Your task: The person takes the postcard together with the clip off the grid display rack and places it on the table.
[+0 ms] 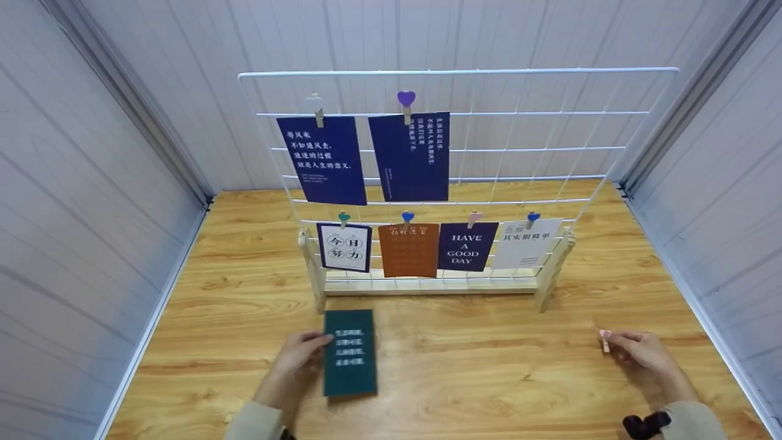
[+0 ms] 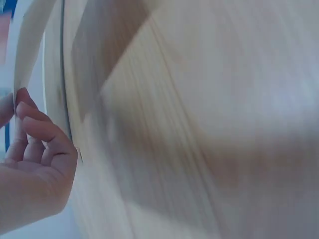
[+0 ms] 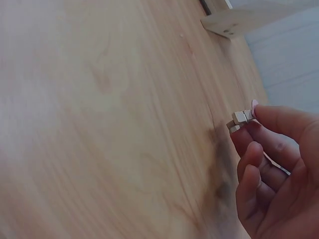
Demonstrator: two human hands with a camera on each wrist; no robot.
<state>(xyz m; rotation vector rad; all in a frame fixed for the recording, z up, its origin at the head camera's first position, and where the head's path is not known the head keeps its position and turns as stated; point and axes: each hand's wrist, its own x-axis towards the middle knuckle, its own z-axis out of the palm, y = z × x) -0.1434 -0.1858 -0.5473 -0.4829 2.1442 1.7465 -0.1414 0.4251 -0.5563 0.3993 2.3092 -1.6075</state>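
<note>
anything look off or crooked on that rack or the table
Something minor on the upper row of the rack: the purple heart clip seems to overlap lettering on the right-hand navy card, hiding part of a text column. Nothing looks spilled or damaged; the green card in the left hand appears intact.

The left hand (image 1: 298, 354) holds a green card (image 1: 349, 380) (white-lettered); the right hand (image 1: 646, 353) pinches a pink-topped clip (image 1: 605, 344).

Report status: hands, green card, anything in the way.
Left hand pinches green card at its side edge. Right hand pinches pink-heart clothespin. Card not yet clipped to wire rack; left wooden foot close beyond its top edge.
</note>
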